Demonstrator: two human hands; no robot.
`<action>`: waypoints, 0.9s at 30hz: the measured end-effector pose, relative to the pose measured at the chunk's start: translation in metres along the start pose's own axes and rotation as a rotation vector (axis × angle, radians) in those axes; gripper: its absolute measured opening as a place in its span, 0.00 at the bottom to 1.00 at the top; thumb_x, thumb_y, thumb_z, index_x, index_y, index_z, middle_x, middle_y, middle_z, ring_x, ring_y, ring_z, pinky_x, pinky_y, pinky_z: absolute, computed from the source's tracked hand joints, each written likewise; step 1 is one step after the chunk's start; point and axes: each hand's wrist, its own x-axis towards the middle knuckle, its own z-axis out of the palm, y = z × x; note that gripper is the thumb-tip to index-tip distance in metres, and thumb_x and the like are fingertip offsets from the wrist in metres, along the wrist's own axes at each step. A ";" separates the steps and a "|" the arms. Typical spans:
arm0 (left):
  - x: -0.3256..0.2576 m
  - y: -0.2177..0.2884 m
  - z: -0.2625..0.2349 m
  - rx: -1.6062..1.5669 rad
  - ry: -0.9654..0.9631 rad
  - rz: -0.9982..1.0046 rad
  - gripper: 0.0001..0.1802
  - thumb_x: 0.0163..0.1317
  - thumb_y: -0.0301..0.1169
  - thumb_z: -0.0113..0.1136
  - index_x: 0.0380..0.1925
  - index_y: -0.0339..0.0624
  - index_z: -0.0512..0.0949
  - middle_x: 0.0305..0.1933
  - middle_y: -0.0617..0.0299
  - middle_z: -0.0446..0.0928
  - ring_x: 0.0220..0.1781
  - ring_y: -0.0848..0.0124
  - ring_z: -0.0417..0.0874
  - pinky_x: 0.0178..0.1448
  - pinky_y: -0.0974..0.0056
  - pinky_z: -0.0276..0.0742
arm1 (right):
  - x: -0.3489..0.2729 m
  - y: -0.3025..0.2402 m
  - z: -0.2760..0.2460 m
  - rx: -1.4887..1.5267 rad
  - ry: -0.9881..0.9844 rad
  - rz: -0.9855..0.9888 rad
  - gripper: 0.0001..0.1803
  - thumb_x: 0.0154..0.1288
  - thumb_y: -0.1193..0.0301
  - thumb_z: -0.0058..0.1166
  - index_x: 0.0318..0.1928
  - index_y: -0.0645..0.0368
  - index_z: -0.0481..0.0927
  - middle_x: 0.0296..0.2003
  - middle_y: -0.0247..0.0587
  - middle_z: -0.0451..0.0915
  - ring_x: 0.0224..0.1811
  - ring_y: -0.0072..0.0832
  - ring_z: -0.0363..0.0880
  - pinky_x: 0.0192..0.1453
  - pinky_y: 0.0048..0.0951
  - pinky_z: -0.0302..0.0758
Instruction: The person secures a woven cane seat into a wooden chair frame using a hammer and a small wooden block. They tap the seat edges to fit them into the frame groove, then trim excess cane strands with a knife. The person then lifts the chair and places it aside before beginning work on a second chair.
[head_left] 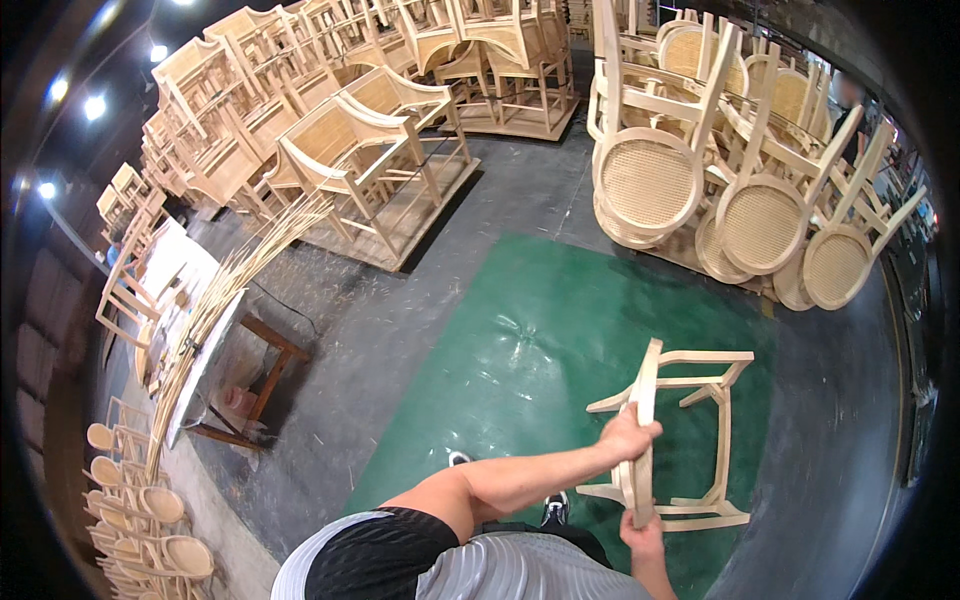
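The left hand [628,436] is closed around the curved back rim of a pale unfinished wooden chair frame [690,440], near its upper part, and the right hand [642,535] grips the lower end of that same rim. The chair frame is held tipped on its side, its legs pointing away from the person, over a glossy green painted patch of floor [530,340]. Around the green patch the floor is dark grey concrete [400,330]. Beyond the chair frame stands a stack of round cane-backed wooden chairs [740,190]. Well to the left of the chair frame, a small wooden table [225,370] carries a bundle of long pale cane strips [215,300]. Behind that table, bare wooden armchair frames [360,150] stand on low pallets.
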 end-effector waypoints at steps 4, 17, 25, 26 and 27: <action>0.043 -0.015 -0.108 -0.066 0.092 0.067 0.35 0.62 0.45 0.65 0.68 0.43 0.77 0.54 0.47 0.88 0.57 0.53 0.90 0.64 0.52 0.83 | 0.051 0.096 0.080 -0.035 0.156 0.015 0.22 0.80 0.43 0.52 0.44 0.46 0.86 0.33 0.29 0.87 0.33 0.29 0.86 0.34 0.32 0.87; 0.146 -0.059 -0.494 -0.040 0.418 0.169 0.30 0.69 0.40 0.66 0.69 0.43 0.76 0.60 0.50 0.87 0.62 0.58 0.88 0.68 0.54 0.80 | 0.198 0.424 0.337 -0.064 0.057 0.129 0.28 0.77 0.37 0.52 0.61 0.43 0.80 0.53 0.31 0.86 0.50 0.33 0.86 0.48 0.37 0.84; 0.165 -0.062 -0.614 -0.220 0.575 0.226 0.40 0.70 0.40 0.68 0.76 0.32 0.66 0.70 0.41 0.78 0.71 0.53 0.80 0.76 0.53 0.75 | 0.259 0.538 0.437 -0.143 0.087 0.211 0.36 0.73 0.31 0.51 0.61 0.47 0.78 0.48 0.35 0.84 0.42 0.34 0.83 0.41 0.36 0.84; 0.160 -0.070 -0.631 -0.103 0.729 0.189 0.44 0.68 0.43 0.68 0.78 0.32 0.64 0.76 0.38 0.72 0.78 0.51 0.75 0.81 0.54 0.68 | 0.250 0.562 0.443 -0.172 0.045 0.289 0.38 0.73 0.29 0.50 0.60 0.48 0.78 0.45 0.36 0.84 0.40 0.34 0.82 0.39 0.36 0.84; 0.158 -0.068 -0.632 -0.059 0.740 0.176 0.46 0.68 0.45 0.68 0.79 0.31 0.63 0.79 0.36 0.68 0.82 0.51 0.69 0.85 0.55 0.62 | 0.251 0.563 0.448 -0.185 0.028 0.312 0.40 0.72 0.27 0.48 0.59 0.50 0.78 0.42 0.36 0.83 0.38 0.34 0.82 0.37 0.35 0.83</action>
